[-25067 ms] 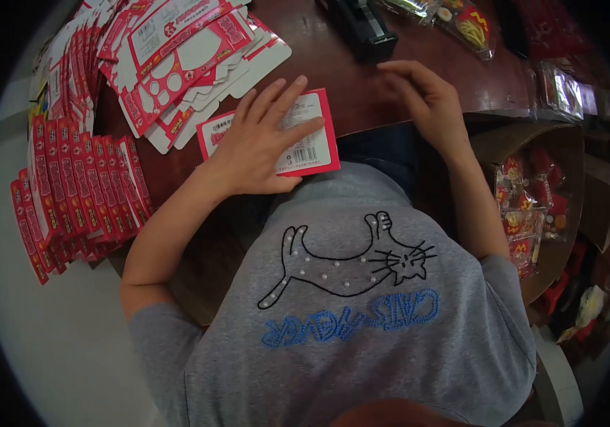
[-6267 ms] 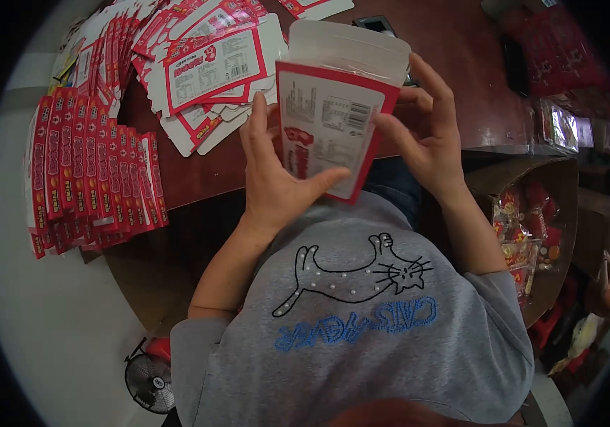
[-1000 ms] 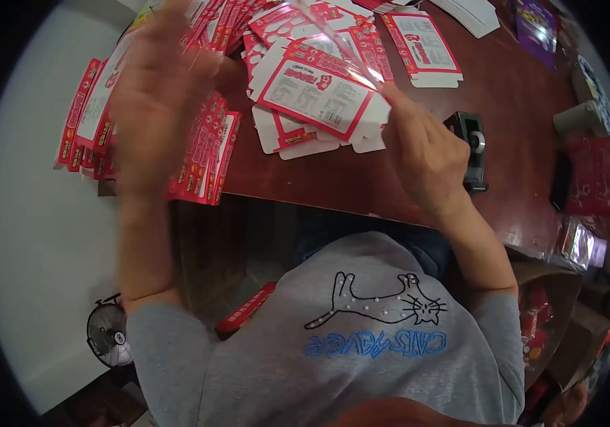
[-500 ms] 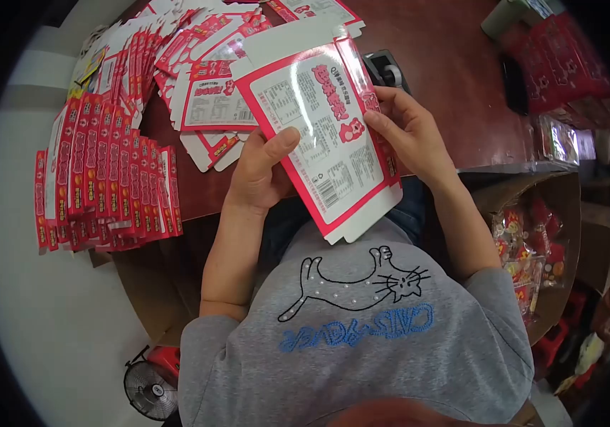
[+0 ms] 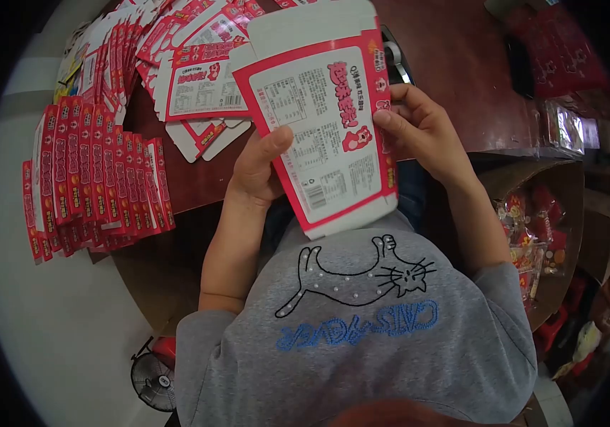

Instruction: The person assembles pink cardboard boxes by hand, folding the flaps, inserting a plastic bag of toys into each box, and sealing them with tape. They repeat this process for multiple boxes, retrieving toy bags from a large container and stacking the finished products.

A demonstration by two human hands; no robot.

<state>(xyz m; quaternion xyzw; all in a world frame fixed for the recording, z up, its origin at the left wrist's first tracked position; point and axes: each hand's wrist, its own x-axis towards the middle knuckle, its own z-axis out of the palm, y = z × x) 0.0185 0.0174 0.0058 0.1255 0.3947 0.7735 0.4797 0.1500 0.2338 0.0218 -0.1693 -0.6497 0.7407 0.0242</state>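
A red and white printed carton point(image 5: 326, 128) is held above the table's front edge, its panel of small text facing up and a plain white flap at its far end. My left hand point(image 5: 261, 160) grips its left side, thumb on the printed face and fingers hidden beneath. At the right side my right hand point(image 5: 422, 132) pinches the red edge between thumb and fingers. Beyond my left hand lie loose flat cartons point(image 5: 202, 85) of the same print. Further left, many red cartons point(image 5: 91, 171) stand packed in rows.
The dark red table point(image 5: 461, 78) has a dark object with a pale roll behind the carton. Red packages point(image 5: 554, 64) lie at the back right. Below them an open cardboard box point(image 5: 568, 206) holds wrapped packets point(image 5: 533, 235). A fan point(image 5: 153, 382) is on the floor.
The carton has turned slightly more upright, and its right side panel shows more. Both hands keep their hold, the right having moved slightly right. The whole view has shifted a little.
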